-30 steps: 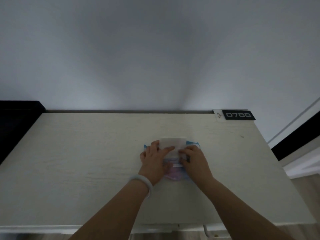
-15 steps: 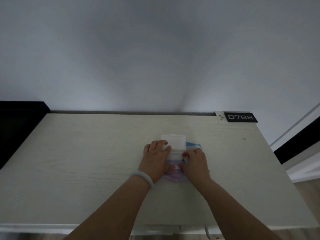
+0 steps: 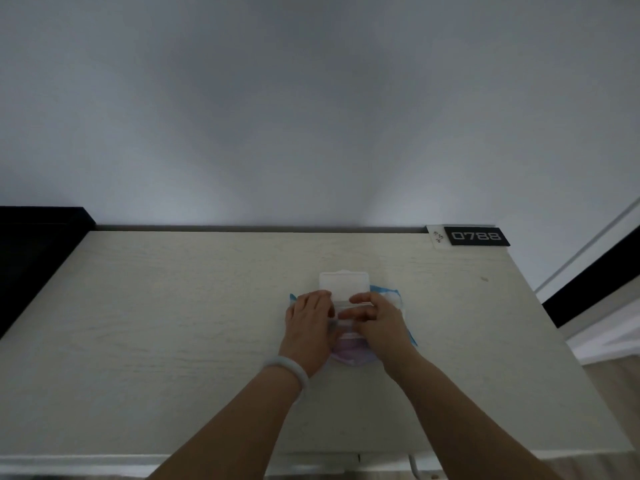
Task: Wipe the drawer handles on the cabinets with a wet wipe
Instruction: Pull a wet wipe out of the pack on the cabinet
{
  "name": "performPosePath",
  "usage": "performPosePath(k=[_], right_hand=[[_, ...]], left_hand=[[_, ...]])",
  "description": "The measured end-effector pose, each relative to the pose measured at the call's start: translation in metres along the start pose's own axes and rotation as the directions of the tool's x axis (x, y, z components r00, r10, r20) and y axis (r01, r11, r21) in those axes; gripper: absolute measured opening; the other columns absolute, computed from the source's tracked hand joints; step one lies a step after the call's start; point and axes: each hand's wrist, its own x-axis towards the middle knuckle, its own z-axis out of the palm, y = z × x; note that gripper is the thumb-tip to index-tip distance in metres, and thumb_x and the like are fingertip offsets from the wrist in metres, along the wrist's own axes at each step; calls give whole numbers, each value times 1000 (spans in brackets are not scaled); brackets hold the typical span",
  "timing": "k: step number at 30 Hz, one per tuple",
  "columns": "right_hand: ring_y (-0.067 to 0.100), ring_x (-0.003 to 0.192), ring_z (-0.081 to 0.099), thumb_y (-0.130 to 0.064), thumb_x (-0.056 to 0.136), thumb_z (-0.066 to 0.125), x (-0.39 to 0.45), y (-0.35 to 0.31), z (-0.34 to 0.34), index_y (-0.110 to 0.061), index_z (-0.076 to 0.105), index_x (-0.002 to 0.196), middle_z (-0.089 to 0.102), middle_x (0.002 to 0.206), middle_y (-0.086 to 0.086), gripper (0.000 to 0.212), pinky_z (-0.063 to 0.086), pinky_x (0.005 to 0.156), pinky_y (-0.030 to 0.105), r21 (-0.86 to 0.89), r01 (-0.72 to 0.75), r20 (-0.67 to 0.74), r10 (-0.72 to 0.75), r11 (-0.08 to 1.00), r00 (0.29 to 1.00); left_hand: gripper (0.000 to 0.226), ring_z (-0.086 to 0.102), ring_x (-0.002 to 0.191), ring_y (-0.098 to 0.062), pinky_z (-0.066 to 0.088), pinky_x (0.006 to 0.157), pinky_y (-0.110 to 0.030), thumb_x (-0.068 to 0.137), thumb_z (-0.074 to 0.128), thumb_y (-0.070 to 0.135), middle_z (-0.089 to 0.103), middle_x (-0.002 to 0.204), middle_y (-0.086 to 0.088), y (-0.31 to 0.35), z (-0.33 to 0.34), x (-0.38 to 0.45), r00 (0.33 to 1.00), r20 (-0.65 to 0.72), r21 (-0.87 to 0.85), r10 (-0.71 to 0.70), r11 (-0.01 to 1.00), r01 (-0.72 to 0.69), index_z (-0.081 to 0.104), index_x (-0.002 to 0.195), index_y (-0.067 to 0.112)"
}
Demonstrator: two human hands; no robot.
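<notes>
Both hands lay on a wet wipe pack [image 3: 349, 351] mid-cabinet top [image 3: 173, 323], lid flipped up; left hand [image 3: 306, 327] pressed flat-fingered, right hand [image 3: 379, 323] curled at its opening, grasp unclear

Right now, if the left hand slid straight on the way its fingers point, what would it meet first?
Likely the open white lid of the wet wipe pack: the left hand points up-right at its near left corner, almost touching. Depth unclear.

Pale bangle [image 3: 290, 370] (L wrist), bare forearms

Wet wipe pack [image 3: 349, 351], blue-pink, white lid [image 3: 343, 285] flipped open, flat on cabinet top [image 3: 173, 323]
</notes>
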Motion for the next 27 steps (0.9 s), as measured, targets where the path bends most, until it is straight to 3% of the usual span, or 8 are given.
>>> performPosePath(k=[4,7,10,14,18,20,22,27], right_hand=[[11,82,59,6,85,57,5,11,-5,-11,67,93,64,85,-3,21,37,69,1,-410,143,-67,-186,901,980],[15,93,49,-10,86,63,9,21,-5,-13,74,97,60,94,3,16,36,81,18,-647,245,58,-274,722,960],[13,90,40,-14,83,69,9,23,-2,-15,76,93,58,91,4,13,33,81,25,-676,301,71,-347,673,935],[19,81,50,-13,75,75,9,19,2,-15,76,76,60,78,4,2,33,69,27,-729,329,84,-399,600,913],[20,61,55,-3,59,82,14,16,6,-16,63,57,56,62,1,23,36,55,24,-765,390,151,-446,512,882],[17,55,55,-2,50,86,15,15,8,-18,57,55,54,59,0,34,37,50,21,-772,449,236,-452,451,860],[16,53,56,-2,43,89,16,12,8,-17,55,56,54,59,1,39,41,46,21,-780,472,296,-422,411,857],[15,51,55,0,31,90,19,13,8,-15,52,53,52,55,3,47,43,48,17,-760,477,326,-377,442,867]], left_hand=[[40,36,133,-21,21,111,-28,90,58,23,43,144,-2,-12,9,-1,999,-14,-68,32,997,-32,54,128,11],[38,40,131,-23,24,113,-29,89,60,16,47,140,-5,-14,9,-2,1000,-12,-141,23,990,-24,57,125,6],[40,39,133,-22,23,115,-29,89,61,14,47,142,-7,-15,9,-3,1000,-1,-169,24,985,-24,55,128,5],[32,37,135,-21,18,113,-24,88,62,13,46,143,-6,-15,10,-3,999,-22,-176,40,983,-44,59,119,6],[29,37,134,-21,19,112,-23,88,62,23,46,142,-6,-18,11,-1,999,-13,-179,46,983,-48,61,112,6],[33,40,132,-23,22,111,-25,86,61,32,48,141,-7,-19,11,0,999,-7,-188,38,981,-38,62,105,5],[26,39,131,-22,23,110,-25,86,65,27,48,141,-6,-19,11,0,1000,-8,-187,30,982,-31,62,99,5],[22,38,131,-20,21,109,-21,87,66,23,46,142,-3,-19,12,2,999,-12,-178,34,983,-35,61,100,5]])
